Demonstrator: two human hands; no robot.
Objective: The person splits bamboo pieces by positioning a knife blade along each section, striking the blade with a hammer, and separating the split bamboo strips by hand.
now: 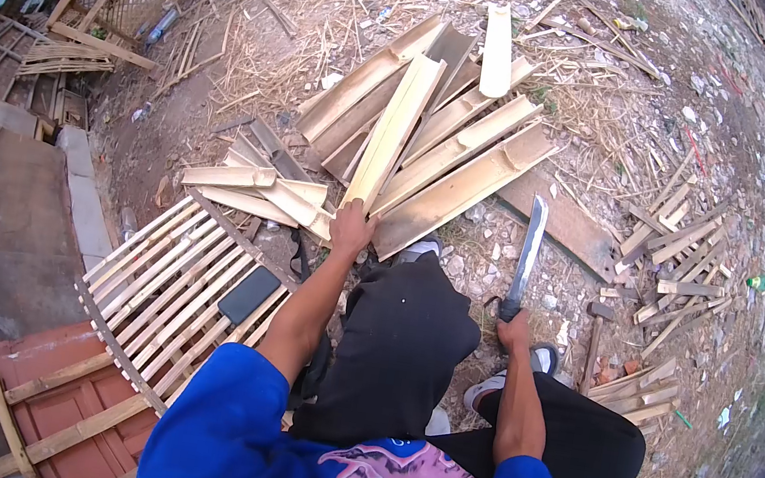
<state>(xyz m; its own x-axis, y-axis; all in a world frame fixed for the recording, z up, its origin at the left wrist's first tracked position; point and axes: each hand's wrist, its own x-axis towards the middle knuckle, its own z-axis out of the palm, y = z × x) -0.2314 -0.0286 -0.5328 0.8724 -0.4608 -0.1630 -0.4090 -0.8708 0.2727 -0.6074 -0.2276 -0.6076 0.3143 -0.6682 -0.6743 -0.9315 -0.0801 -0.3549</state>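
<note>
Left of the machete (530, 245), the split bamboo length (393, 133) stretches lengthwise away from the left hand (351, 231), the nearer one, whose fingers pinch its close end; the right hand (514, 330) wraps its fingers round the machete's handle (509, 310); the bamboo looks pale yellow, straight and narrow.
</note>
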